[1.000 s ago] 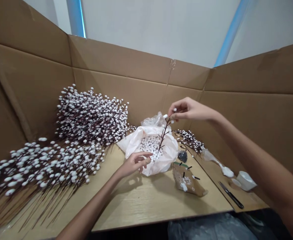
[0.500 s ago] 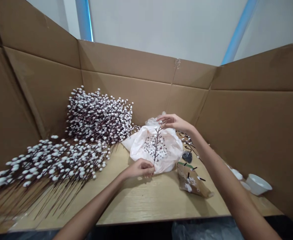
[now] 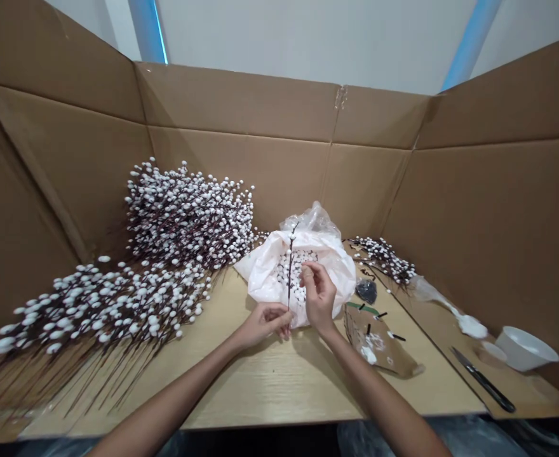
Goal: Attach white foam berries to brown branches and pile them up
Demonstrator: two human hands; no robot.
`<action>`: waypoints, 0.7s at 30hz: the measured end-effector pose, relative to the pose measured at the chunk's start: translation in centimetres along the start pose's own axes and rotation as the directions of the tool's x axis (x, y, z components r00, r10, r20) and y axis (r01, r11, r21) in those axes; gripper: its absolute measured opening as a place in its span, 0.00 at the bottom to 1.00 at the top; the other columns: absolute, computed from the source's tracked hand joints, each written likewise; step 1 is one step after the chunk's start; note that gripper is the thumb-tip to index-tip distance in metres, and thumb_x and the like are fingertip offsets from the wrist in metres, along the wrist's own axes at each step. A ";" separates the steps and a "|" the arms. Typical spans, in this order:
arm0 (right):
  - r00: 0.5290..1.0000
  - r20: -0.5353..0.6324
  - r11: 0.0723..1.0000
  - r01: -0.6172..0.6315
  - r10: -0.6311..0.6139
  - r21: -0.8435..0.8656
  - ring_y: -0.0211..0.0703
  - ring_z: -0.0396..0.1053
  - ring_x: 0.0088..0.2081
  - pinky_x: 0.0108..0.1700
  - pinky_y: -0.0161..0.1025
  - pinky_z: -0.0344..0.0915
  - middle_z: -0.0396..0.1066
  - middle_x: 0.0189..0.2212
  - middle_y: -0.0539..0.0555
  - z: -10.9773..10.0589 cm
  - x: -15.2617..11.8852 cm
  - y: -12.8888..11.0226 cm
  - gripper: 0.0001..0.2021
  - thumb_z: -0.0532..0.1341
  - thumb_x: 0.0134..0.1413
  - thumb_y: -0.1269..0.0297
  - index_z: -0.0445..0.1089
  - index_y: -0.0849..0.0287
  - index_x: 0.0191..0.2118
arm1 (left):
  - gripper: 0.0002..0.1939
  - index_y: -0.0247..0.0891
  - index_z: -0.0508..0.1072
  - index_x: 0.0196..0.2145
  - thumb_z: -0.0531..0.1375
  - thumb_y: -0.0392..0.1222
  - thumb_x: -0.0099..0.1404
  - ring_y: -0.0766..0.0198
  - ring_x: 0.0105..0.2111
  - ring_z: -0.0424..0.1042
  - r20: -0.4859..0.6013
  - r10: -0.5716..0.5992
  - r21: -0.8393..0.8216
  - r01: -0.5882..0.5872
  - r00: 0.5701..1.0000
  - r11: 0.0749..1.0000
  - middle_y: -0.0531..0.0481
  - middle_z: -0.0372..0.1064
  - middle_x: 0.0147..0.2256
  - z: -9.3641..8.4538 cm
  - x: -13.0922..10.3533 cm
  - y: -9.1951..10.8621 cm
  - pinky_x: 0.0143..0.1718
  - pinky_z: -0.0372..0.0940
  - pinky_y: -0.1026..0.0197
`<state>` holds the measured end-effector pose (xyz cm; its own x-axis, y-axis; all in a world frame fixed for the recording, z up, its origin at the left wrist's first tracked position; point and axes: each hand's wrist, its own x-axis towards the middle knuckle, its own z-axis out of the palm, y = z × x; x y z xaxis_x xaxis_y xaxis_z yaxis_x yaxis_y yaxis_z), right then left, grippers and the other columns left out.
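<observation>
Between thumb and fingers, my left hand [image 3: 267,322] pinches the lower end of a thin dark-brown artificial twig [image 3: 289,266], which stands nearly upright. A few white berries show near its top; most of its short side shoots look bare. My right hand [image 3: 319,295] is just right of the twig, fingertips drawn together; whatever they may hold is too small to make out. Behind both hands lies an opened white plastic bag [image 3: 262,279] with many loose white berries [image 3: 299,293] in it.
Finished white-berry stems lie in a large pile [image 3: 188,216] and a nearer spread [image 3: 112,304] on the left. To the right are a brown block with black pegs [image 3: 384,343], a dark bundle [image 3: 366,291], more berry sprigs [image 3: 387,257], a knife [image 3: 484,381] and a white cup [image 3: 527,349]. Cardboard walls [image 3: 241,101] surround the table.
My right hand has come down from the twig's top to beside its middle. White berries now show near the twig's tip. My left hand keeps its pinch, and the view has shifted slightly right.
</observation>
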<state>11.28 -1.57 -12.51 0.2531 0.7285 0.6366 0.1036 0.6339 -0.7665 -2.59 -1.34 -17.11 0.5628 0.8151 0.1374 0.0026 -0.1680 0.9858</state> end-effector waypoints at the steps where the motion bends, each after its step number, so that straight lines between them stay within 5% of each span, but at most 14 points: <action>1: 0.999 -0.033 1.000 -0.018 0.018 -0.001 0.41 0.63 0.31 0.33 0.36 0.60 0.67 0.31 0.51 0.1 -0.2 0.5 0.08 0.55 0.56 0.60 0.67 0.56 0.37 | 0.22 0.31 0.72 0.28 0.61 0.58 0.57 0.66 0.21 0.70 -0.009 0.003 0.004 -0.003 1.000 1.000 0.46 0.71 0.23 0.0 0.0 0.1 0.25 0.66 0.65; 6: 0.974 -0.089 0.977 -0.205 0.210 0.067 0.37 0.56 0.24 0.27 0.34 0.54 0.58 0.22 0.46 -0.1 -0.6 2.1 0.08 0.57 0.52 0.57 0.63 0.55 0.29 | 0.22 0.31 0.71 0.25 0.61 0.57 0.57 0.66 0.21 0.70 -0.028 0.024 0.003 -0.024 0.999 1.000 0.48 0.70 0.22 0.2 0.0 0.4 0.25 0.66 0.65; 12: 0.938 -0.003 0.925 -0.341 0.346 0.166 0.34 0.51 0.20 0.21 0.32 0.51 0.52 0.18 0.43 0.7 -1.9 2.7 0.10 0.58 0.51 0.56 0.61 0.56 0.27 | 0.20 0.31 0.71 0.28 0.61 0.55 0.59 0.66 0.23 0.70 -0.024 0.041 -0.030 -0.042 0.999 0.999 0.47 0.70 0.23 0.2 0.1 0.2 0.26 0.67 0.65; 21: 0.849 0.176 0.811 -0.528 0.498 0.252 0.30 0.51 0.14 0.15 0.29 0.49 0.55 0.16 0.42 0.9 -2.1 3.5 0.13 0.58 0.47 0.53 0.58 0.56 0.24 | 0.21 0.31 0.72 0.29 0.61 0.56 0.57 0.67 0.22 0.69 -0.068 0.022 -0.012 -0.023 0.997 1.000 0.49 0.70 0.23 0.4 0.1 0.5 0.25 0.65 0.65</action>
<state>10.22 -0.60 -16.44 0.0969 0.9799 0.1743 -0.2921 0.1954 -0.9362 -2.16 -1.56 -16.64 0.5049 0.8471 0.1656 -0.0204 -0.1801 0.9834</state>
